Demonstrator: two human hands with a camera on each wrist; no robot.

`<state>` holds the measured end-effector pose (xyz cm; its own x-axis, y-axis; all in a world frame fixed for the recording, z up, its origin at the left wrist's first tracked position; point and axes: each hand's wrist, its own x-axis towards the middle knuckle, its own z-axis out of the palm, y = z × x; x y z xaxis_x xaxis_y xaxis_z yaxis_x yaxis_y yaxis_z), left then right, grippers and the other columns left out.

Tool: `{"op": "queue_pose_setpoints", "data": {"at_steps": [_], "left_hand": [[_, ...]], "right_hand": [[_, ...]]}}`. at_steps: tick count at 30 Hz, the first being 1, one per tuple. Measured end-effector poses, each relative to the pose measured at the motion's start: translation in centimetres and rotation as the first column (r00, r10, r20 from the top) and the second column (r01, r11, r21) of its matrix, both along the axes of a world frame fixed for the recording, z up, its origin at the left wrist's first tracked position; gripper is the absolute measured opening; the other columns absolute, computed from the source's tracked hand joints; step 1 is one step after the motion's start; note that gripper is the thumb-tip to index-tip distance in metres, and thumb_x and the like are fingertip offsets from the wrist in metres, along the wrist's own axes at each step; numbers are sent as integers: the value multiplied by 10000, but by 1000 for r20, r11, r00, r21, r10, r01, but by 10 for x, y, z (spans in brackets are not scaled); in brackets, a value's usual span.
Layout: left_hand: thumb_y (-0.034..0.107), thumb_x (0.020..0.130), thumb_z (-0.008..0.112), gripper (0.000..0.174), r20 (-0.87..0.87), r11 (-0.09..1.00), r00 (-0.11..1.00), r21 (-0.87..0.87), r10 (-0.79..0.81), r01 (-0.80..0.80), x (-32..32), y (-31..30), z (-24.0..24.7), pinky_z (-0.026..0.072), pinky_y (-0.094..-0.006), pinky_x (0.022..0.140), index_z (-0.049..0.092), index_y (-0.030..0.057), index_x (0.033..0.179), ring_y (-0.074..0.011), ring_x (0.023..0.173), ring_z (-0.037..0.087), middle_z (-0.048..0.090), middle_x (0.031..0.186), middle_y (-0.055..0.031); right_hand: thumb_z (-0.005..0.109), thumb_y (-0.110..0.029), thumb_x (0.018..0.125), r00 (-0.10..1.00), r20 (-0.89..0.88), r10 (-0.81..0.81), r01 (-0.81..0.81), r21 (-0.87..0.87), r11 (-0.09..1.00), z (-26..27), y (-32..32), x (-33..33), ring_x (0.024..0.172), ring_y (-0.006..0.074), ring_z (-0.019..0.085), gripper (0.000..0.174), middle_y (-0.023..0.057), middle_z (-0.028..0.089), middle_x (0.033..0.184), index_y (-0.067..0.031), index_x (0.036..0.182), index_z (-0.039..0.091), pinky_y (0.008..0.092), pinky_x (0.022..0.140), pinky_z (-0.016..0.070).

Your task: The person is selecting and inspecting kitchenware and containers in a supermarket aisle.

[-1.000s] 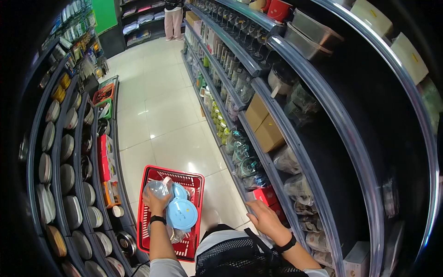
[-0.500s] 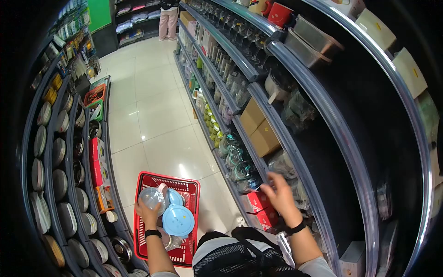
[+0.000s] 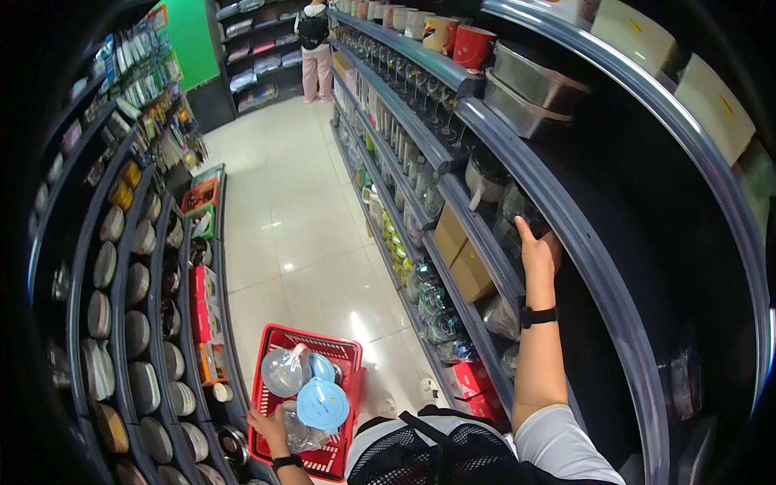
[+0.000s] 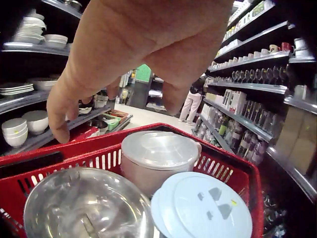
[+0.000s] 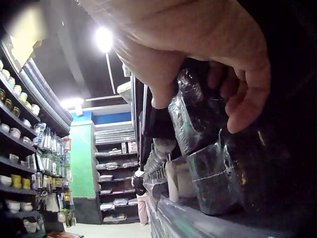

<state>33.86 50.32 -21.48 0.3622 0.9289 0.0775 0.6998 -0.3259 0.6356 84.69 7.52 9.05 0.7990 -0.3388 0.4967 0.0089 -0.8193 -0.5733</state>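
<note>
My right hand (image 3: 540, 252) reaches into the right-hand shelf. In the right wrist view, thumb and bent fingers spread around the top of a plastic-wrapped clear glass vessel (image 5: 205, 163), which stands upright on the shelf. The thumb is beside its left side, the fingers beside its right. My left hand (image 3: 271, 430) is at the near left rim of a red shopping basket (image 3: 356, 360), fingers hanging loosely with nothing between them. Inside the basket are a clear-lidded pinkish container (image 4: 161, 153) with a handle, light-blue lidded containers (image 3: 322, 404) and a shiny see-through round vessel (image 4: 89, 208).
A pale pot with a handle (image 3: 483, 179) stands beside the glassware, with metal trays (image 3: 533, 89) above. Cardboard boxes (image 3: 465, 259) sit one shelf lower. Stacked plates and bowls (image 3: 139, 331) line the left shelves. A person (image 3: 316, 56) stands at the aisle's far end.
My left hand has left the clear-lidded container and moved back to the basket's near left rim. My right hand has gone from above the lower shelves up and forward to the wrapped glassware.
</note>
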Motion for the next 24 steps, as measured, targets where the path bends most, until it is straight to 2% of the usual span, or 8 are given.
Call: {"op": "queue_pose_setpoints", "data": {"at_steps": [2, 8, 10, 12, 13, 14, 17, 24], "left_hand": [[171, 765, 844, 801, -15, 999, 1000, -32, 20, -21, 8, -11, 6, 343, -516, 1135, 427, -4, 1427, -473, 1336, 395, 372, 1441, -318], [81, 798, 778, 739, 72, 997, 995, -16, -70, 71, 82, -44, 52, 322, -488, 1157, 394, -35, 1418, -474, 1337, 387, 362, 1429, -320], [66, 809, 761, 712, 156, 988, 976, 36, -155, 151, 113, -54, 63, 329, -489, 1155, 403, -28, 1417, -466, 1351, 385, 366, 1431, -300], [76, 812, 762, 682, 164, 978, 964, 65, -208, 199, 144, -68, 86, 335, -482, 1150, 437, -3, 1406, -445, 1357, 388, 365, 1445, -285], [87, 814, 762, 653, 171, 965, 951, 89, -257, 245, 158, -75, 97, 341, -474, 1144, 471, 22, 1395, -424, 1363, 391, 364, 1459, -270], [87, 814, 762, 653, 173, 965, 951, 95, -258, 245, 170, -83, 108, 341, -474, 1144, 471, 22, 1395, -424, 1363, 391, 364, 1459, -270], [95, 835, 764, 604, 349, 938, 875, 46, -337, 344, 199, -109, 131, 390, -449, 1119, 495, 28, 1372, -394, 1351, 415, 375, 1451, -246], [70, 823, 765, 591, 293, 876, 831, 52, -472, 479, 224, -143, 133, 370, -473, 1141, 516, -2, 1355, -418, 1360, 406, 401, 1422, -258]], "right_hand": [[787, -470, 840, 999, 23, -31, 34, -124, 992, -3, -6, 8, 1364, 423, 480, 806, 261, 486, 1492, -18, 1444, 501, 452, 1124, 394], [721, -436, 916, 990, 59, 124, -124, -12, 992, 15, -30, -4, 1244, 430, 578, 612, 269, 585, 1380, 30, 1303, 630, 453, 1033, 479], [682, -359, 965, 956, 217, 196, -186, -62, 981, -2, -47, 6, 1170, 394, 635, 499, 253, 638, 1312, 36, 1269, 654, 430, 997, 502], [634, -360, 998, 890, 336, 309, -237, -238, 942, -22, -72, 14, 1233, 377, 598, 518, 242, 579, 1405, 22, 1347, 609, 420, 1032, 480], [594, -384, 1019, 927, 251, 278, -207, -273, 939, -29, -84, 13, 1392, 402, 450, 615, 248, 406, 1560, 19, 1470, 484, 440, 1144, 381], [570, -407, 1027, 787, 567, 245, 388, -762, 519, -41, -104, 20, 1493, 443, 264, 712, 246, 212, 1651, 18, 1552, 342, 481, 1224, 244], [593, -373, 1015, 844, 502, 189, 253, -683, 685, -34, -117, 15, 1417, 409, 326, 640, 231, 288, 1566, 19, 1481, 397, 464, 1170, 288], [674, -255, 974, 977, 151, 153, -136, -116, 984, -50, -162, -74, 1151, 291, 543, 393, 178, 552, 1268, 25, 1235, 587, 404, 981, 440]]}}
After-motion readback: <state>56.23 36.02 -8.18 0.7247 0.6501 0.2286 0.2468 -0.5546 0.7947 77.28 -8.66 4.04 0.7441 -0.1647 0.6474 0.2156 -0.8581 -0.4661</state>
